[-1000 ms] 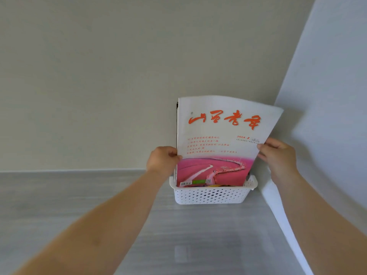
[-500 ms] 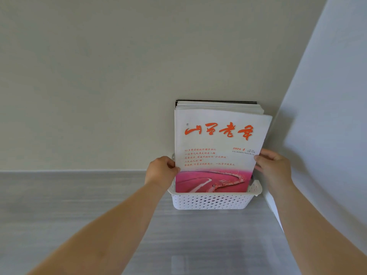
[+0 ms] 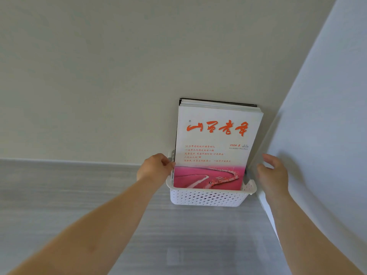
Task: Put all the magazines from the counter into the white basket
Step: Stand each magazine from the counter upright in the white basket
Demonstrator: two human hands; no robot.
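Note:
A white perforated basket (image 3: 206, 198) sits on the grey counter in the corner, against the back wall. A magazine (image 3: 215, 139) with a white and pink cover and red lettering stands upright in it, at the front of several other magazines (image 3: 218, 103) whose top edges show behind it. My left hand (image 3: 155, 168) pinches the front magazine's left edge just above the basket rim. My right hand (image 3: 273, 172) hovers beside the right edge with loosely curled fingers, a small gap away and holding nothing.
The grey wood-grain counter (image 3: 79, 199) stretches left and toward me. A pale back wall (image 3: 99, 86) rises behind the basket, and a white side wall (image 3: 327, 135) closes in right beside it.
The front magazine has slid down into the basket and now stands straight against the stack. My right hand has let go of its right edge and moved slightly away.

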